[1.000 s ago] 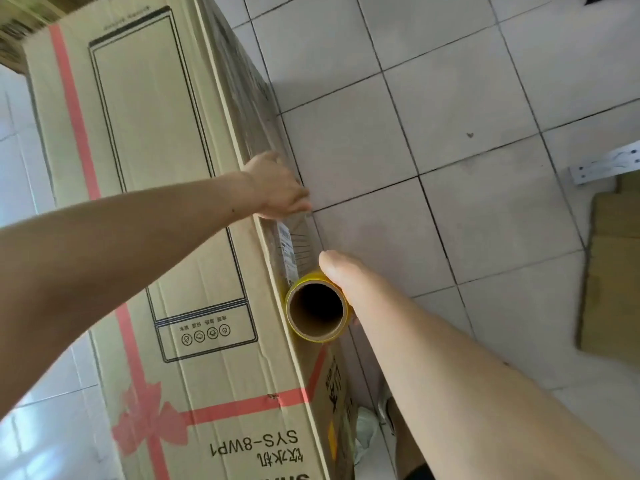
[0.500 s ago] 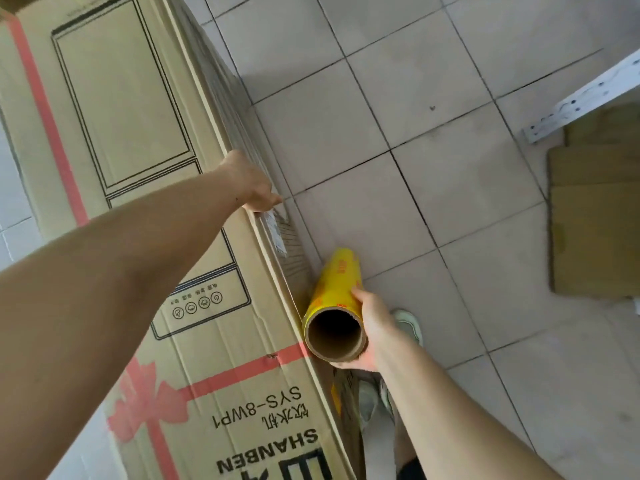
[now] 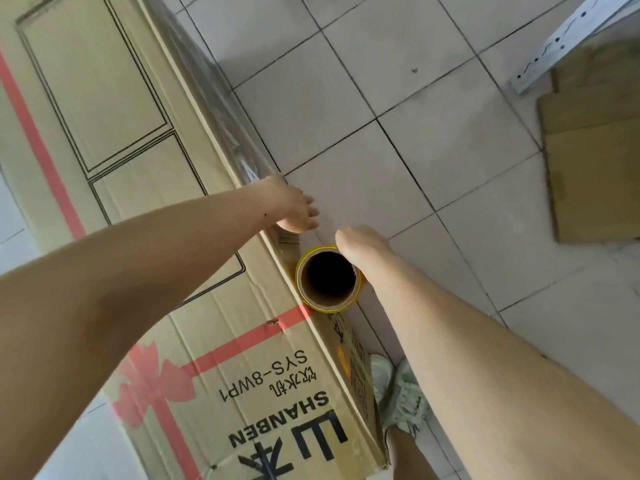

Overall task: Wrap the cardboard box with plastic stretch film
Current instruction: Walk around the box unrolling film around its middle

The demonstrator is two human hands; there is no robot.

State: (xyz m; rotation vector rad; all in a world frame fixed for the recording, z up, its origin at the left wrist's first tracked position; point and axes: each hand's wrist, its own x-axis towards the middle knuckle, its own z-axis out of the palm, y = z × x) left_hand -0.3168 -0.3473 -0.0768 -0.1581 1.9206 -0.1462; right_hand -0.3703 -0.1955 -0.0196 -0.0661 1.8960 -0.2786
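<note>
- Fingers of the right hand (image 3: 358,241) were hidden behind the film roll (image 3: 327,278), so its grip couldn't be told.
- Left hand (image 3: 294,207) pressed flat on the cardboard box (image 3: 145,174) edge.
- One roll, one box.
- Roll stood beside the box's right side, hollow core facing the camera.

Both bare arms reach forward and down. The left hand (image 3: 293,208) has its fingers (image 3: 309,216) bent down. The right hand (image 3: 360,244) curls round something, its fingers hidden.
</note>
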